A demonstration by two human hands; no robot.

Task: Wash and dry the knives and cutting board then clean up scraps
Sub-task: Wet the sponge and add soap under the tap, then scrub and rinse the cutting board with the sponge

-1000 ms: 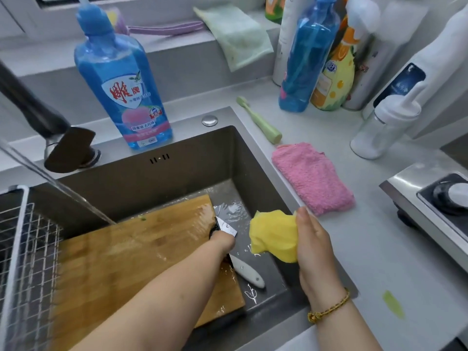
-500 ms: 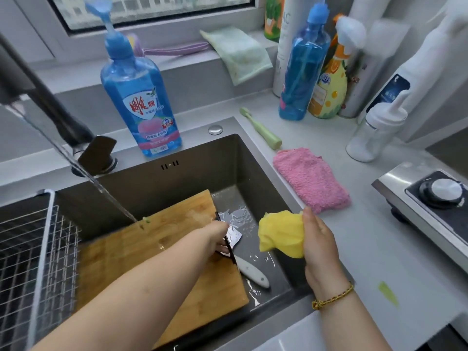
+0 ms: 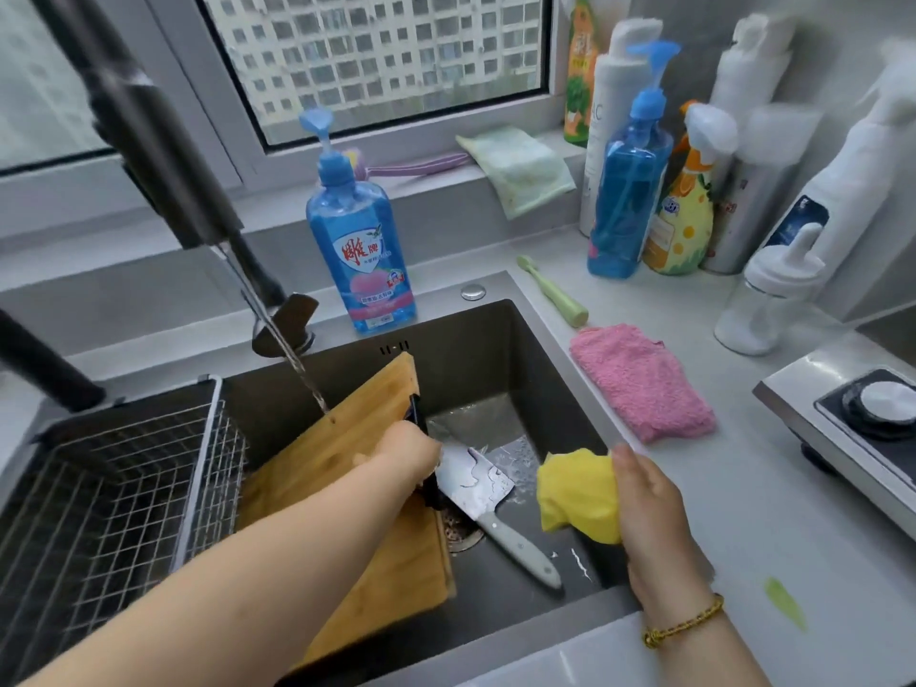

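A wooden cutting board (image 3: 357, 438) stands tilted in the dark sink (image 3: 495, 359), its right side raised. My left hand (image 3: 401, 453) grips that right edge, where a thin black object runs along the edge; I cannot tell what it is. Water from the tap (image 3: 148, 141) falls onto the board's upper part. A cleaver (image 3: 476, 483) with a white handle lies flat on the sink floor, just right of my left hand. My right hand (image 3: 649, 503) holds a bunched yellow cloth (image 3: 575, 493) over the sink's right side, above the cleaver. A green scrap (image 3: 785, 602) lies on the counter at the right.
A wire basket (image 3: 99, 488) hangs in the sink's left part. A blue dish soap bottle (image 3: 357, 240) stands behind the sink. A pink cloth (image 3: 639, 384), a green brush (image 3: 555, 297) and several bottles are on the counter. A stove (image 3: 852, 423) is at the right edge.
My left hand has lifted the board's right edge, tilting it from flat to steep, which uncovers the cleaver's blade and the drain. My right hand with the yellow cloth has stayed in place.
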